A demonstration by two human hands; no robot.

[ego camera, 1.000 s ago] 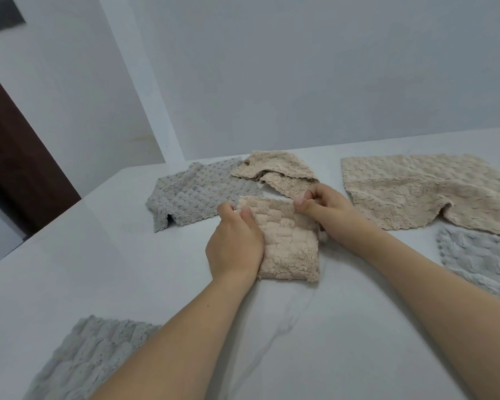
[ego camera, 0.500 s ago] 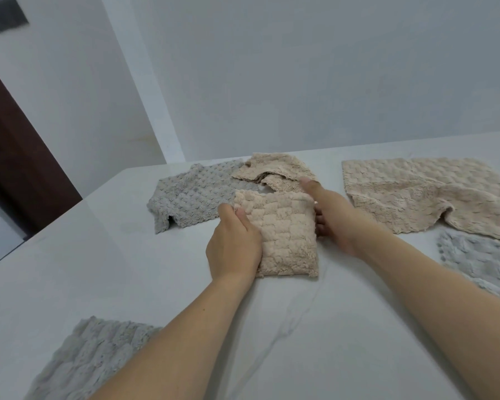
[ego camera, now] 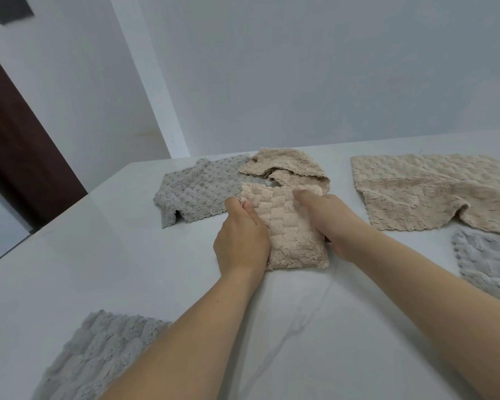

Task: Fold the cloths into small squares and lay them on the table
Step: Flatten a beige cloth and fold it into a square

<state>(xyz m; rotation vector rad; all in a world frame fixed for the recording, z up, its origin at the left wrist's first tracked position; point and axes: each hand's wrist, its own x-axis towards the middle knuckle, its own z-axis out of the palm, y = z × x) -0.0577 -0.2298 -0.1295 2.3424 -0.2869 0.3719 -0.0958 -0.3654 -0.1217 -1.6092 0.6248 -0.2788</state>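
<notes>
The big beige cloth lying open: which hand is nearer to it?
Right. The right hand lies just left of the big beige cloth; the left hand is farther left.

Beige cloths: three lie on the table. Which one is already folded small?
The beige cloth between both hands, held by the left hand and right hand. The other two lie loose, unfolded.

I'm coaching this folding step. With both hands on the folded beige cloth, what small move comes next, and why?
Probably press it flat and let go: the folded beige cloth already lies square on the table, left hand and right hand flanking it.
</notes>
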